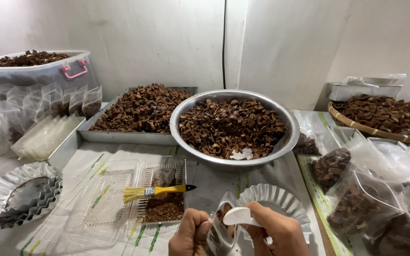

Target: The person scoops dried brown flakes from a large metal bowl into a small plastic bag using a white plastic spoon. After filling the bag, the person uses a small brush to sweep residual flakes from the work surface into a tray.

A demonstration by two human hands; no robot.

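We saw left hand (190, 235) at bottom edge, fingers curled shut, pinching rim of small clear bag (220, 231) holding brown pieces. Right hand (275, 231) just beside it, fingers closed round white scoop (237, 216), scoop at bag mouth. Bag sat between both hands, in front of fluted foil cup (281, 201). We noted yellow brush (153, 191) lying across clear plastic tray (119, 194), steel bowl (281, 142) of brown husk pieces behind, well apart from hands.
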